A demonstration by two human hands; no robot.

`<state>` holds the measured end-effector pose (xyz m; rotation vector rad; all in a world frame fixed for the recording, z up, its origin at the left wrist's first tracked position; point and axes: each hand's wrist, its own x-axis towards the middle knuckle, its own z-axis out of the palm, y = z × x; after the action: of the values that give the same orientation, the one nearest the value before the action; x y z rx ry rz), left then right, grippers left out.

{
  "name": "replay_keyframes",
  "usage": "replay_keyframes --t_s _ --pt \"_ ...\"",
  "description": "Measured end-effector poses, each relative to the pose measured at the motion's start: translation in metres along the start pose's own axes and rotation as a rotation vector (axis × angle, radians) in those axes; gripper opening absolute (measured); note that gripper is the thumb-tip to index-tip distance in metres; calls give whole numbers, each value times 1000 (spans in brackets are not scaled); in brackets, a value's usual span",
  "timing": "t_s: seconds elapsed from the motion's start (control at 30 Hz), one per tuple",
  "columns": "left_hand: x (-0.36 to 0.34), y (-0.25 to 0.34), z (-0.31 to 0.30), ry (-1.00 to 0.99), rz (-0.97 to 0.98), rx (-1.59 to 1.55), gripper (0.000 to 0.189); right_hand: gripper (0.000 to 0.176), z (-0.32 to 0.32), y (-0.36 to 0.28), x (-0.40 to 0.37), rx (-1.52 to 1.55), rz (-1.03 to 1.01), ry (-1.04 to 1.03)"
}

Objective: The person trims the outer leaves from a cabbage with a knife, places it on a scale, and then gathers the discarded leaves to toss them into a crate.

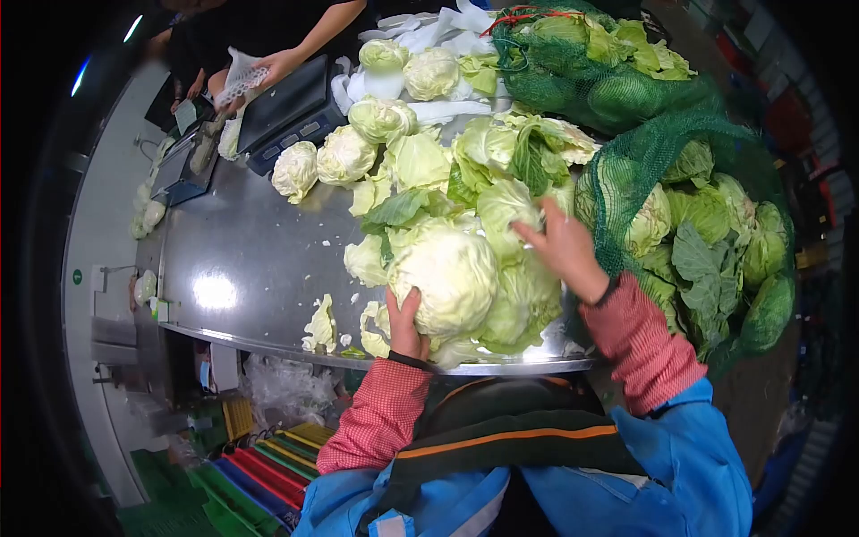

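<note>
A pale, trimmed cabbage rests at the front of the metal table, tipped against loose leaves. My left hand grips its lower left side, thumb up along the front. To the right, my right hand is raised over the leaf heap with thumb and forefinger apart. Its fingertips are right by a curled outer leaf. Directly under that hand lie large light-green leaves, partly behind the cabbage.
Green mesh sacks of cabbages crowd the right side. Several trimmed cabbages sit near a dark scale. Across the table, another person's hand holds a white foam net. Leaf scraps lie along the front edge.
</note>
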<state>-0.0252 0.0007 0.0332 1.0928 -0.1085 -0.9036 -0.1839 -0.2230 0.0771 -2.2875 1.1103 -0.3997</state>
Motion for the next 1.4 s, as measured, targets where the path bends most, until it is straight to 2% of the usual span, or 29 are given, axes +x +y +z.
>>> replay_keyframes --t_s 0.03,0.07,0.13,0.17,0.23,0.3,0.33,0.4,0.43,0.47,0.57,0.6,0.7,0.73,0.83,0.87,0.9,0.97,1.0,1.1,1.2,1.4 --pt "-3 3 10 32 44 -3 68 55 -2 -9 -12 173 64 -176" --pt "-5 7 19 60 86 -4 65 59 40 16 -14 474 -3 -231" --pt "-15 21 27 -112 241 55 69 59 33 10 -19 893 118 -344" --pt "-16 27 28 -197 317 83 71 58 25 9 -17 1043 107 -360" --pt "4 53 2 -122 177 362 68 58 10 7 -14 1346 96 -407" --pt "11 84 12 -162 406 570 68 59 1 7 -6 1437 87 -441" --pt "27 76 13 -247 315 476 76 55 5 6 -1 1362 81 -481" --pt "26 57 17 -341 101 517 84 49 27 6 5 1025 73 -487" --pt "23 48 20 -300 -31 443 86 47 40 10 10 857 65 -480" --pt "23 40 20 -261 -104 315 85 39 54 19 4 824 121 -457" --pt "39 16 5 -181 -238 358 82 36 36 18 -13 361 -48 -293" --pt "44 10 13 -53 -141 610 79 35 23 11 -18 329 -69 -278" --pt "37 18 30 -33 -164 153 84 32 37 31 -22 236 -148 -277" --pt "22 25 37 -68 -103 79 89 32 39 30 -27 239 -125 -246" --pt "4 -19 27 -77 413 798 91 29 44 25 -36 234 -104 -198" --pt "3 -28 31 57 417 842 89 27 41 22 -37 220 -127 -211" --pt "6 -24 33 64 347 755 88 26 35 19 -36 203 -155 -213" --pt "17 -15 38 63 216 578 86 22 14 7 -33 39 -235 -62" --pt "19 -15 35 52 256 652 81 21 6 2 -37 -42 -271 1" --pt "23 -18 36 108 251 674 79 12 0 -1 -48 -254 -357 -120" --pt "29 -22 34 112 269 682 79 9 13 6 -59 -303 -410 -64" --pt "30 -24 38 149 330 802 79 9 38 19 -55 -410 -314 49"
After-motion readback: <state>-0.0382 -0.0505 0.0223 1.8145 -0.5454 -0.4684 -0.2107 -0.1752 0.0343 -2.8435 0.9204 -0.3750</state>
